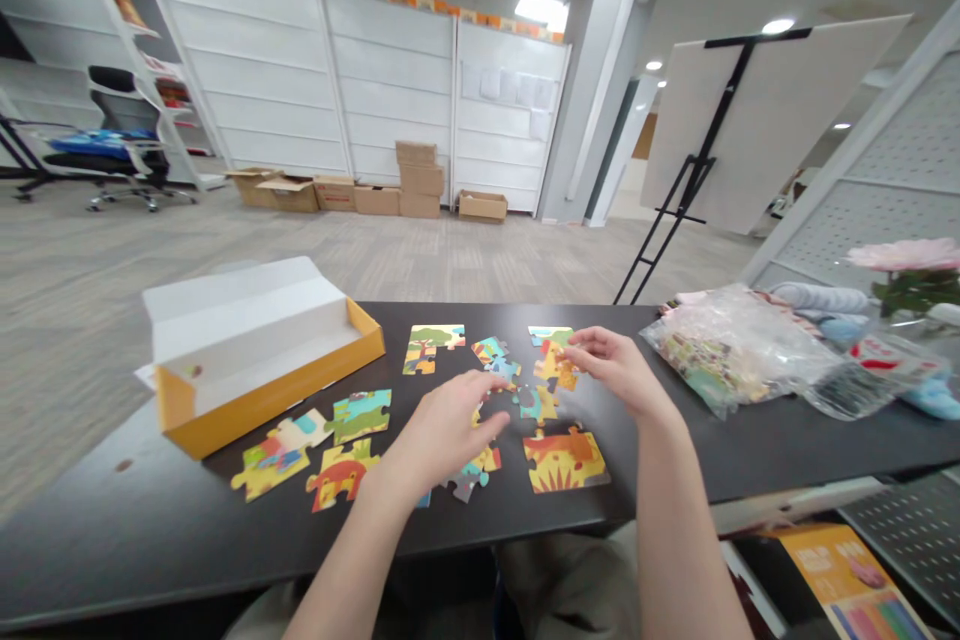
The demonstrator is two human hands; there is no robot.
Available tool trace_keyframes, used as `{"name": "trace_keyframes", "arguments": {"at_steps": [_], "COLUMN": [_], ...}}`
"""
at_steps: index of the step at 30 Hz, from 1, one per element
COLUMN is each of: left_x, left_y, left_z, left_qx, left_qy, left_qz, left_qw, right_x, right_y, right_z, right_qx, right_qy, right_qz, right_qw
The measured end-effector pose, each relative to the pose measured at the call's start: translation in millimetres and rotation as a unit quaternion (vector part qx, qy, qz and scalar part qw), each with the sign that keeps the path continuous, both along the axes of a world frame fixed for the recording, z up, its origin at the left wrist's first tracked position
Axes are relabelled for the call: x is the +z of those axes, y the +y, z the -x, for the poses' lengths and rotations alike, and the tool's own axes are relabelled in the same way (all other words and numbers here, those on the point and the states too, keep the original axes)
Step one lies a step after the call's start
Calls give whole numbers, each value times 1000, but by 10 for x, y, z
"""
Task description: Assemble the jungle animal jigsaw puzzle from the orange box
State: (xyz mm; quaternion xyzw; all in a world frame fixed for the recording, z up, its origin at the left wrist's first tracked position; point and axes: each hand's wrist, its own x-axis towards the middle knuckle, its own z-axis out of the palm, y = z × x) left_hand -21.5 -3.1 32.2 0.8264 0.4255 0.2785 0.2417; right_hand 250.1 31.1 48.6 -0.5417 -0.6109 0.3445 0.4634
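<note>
My left hand (450, 425) is over jigsaw pieces in the middle of the black table, thumb and fingers apart, nothing visible in it. It partly hides yellow and grey puzzle pieces (470, 478) beneath. My right hand (615, 367) has its fingers bent and parted at the right edge of an orange-and-yellow puzzle piece (553, 360); whether the fingertips touch it I cannot tell. Between the hands lie a blue puzzle piece (495, 357) and a teal-and-grey one (537, 404). Joined pieces form a tree section (429, 338) behind my left hand and an orange-yellow section (568, 461) nearer me.
An open yellow box (281, 375) with a white inside stands at the left. Beside it lie a green piece (361, 416), a lion piece (339, 476) and a colourful piece (279, 455). Clear plastic bags (739, 345) and a pink flower (907, 255) occupy the right end.
</note>
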Motion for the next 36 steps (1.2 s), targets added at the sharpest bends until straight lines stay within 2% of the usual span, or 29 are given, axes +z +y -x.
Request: {"name": "trace_keyframes", "arguments": {"at_steps": [3, 6, 10, 14, 17, 19, 22, 26, 28, 32, 36], "left_x": [-18, -76, -141, -137, -118, -116, -119, -67, -16, 44, 2], "left_y": [60, 57, 18, 6, 17, 27, 40, 28, 3, -54, -54], "left_z": [211, 318, 323, 315, 340, 366, 407, 445, 458, 485, 526], "left_qx": [58, 32, 2, 37, 65, 76, 65, 51, 48, 43, 70], "left_qy": [-44, -68, -50, -7, -12, -45, -132, -264, -299, -325, -350], "left_qz": [25, 50, 60, 33, 8, 16, 87, 181, 209, 222, 192], "left_qw": [997, 996, 997, 999, 998, 996, 985, 946, 930, 918, 914], "right_x": [52, 1, -96, -99, -62, -33, 1, 6, -7, -24, 0], "right_y": [3, 36, 68, 84, 103, 107, 92, 81, 90, 91, 26], "right_z": [416, 674, 823, 906, 964, 1002, 1050, 1088, 1100, 1143, 1176], "right_qx": [107, 165, 196, 205, 199, 200, 209, 194, 180, 180, 210], "right_qy": [11, 11, -2, -4, 12, 17, 14, 31, 45, 74, 85], "right_qz": [29, 47, 62, 56, 45, 37, 29, 45, 47, 62, 110], "right_qw": [994, 985, 979, 977, 979, 979, 977, 979, 982, 979, 968]}}
